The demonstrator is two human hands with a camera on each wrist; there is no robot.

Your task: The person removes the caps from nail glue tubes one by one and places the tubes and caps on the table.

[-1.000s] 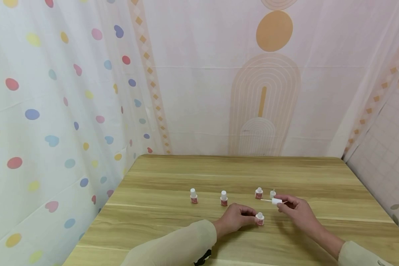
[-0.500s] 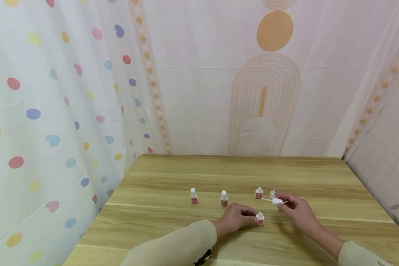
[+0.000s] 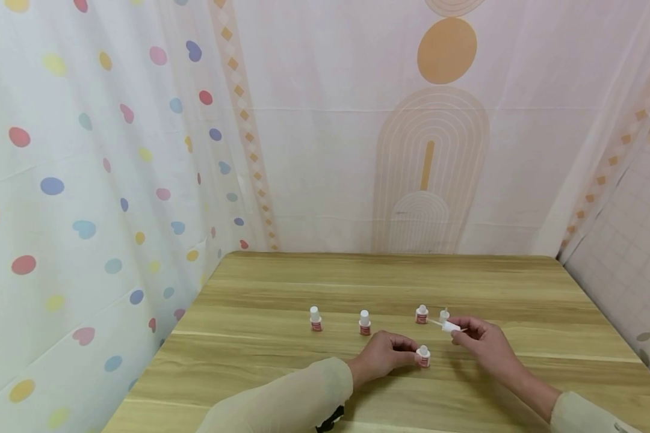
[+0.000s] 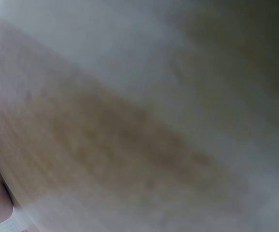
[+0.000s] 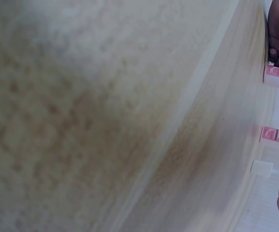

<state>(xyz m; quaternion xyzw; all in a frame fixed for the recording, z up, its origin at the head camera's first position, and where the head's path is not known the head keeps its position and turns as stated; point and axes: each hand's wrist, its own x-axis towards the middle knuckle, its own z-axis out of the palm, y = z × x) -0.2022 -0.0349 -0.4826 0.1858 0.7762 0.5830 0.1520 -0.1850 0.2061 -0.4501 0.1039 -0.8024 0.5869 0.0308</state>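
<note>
Head view: four small bottles with red labels and two loose white caps, on a wood-grained surface point(image 3: 520, 288). Item, near bottle point(image 3: 424, 358): white, uncapped, upright, long axis vertical, neck pointing up; pinched at its left side by finger and thumb of the left hand point(image 3: 384, 355), and standing in front of the other bottles. Item, held cap point(image 3: 451, 326): white, lying sideways in a finger-and-thumb pinch of the right hand point(image 3: 484, 343); its long axis runs crosswise, nearly level, closed end toward the hand. Its thin pale stem point(image 3: 435, 323) points left and slightly up in the view, toward the far bottle point(image 3: 422, 314); whether the tip touches that bottle is too small to tell. Far bottle: uncapped, upright, neck up, behind the near bottle. Item, standing cap point(image 3: 444, 317): just beside the far bottle, on its right, near the right hand's fingertips, its stem pointing straight up. Item, middle capped bottle point(image 3: 365, 323) and leftmost capped bottle point(image 3: 316, 320): both upright, long axes vertical, white caps upward, apart from each other and left of the uncapped pair. Both forearms in pale sleeves point(image 3: 281, 397); patterned curtain point(image 3: 325, 150) behind.
</note>
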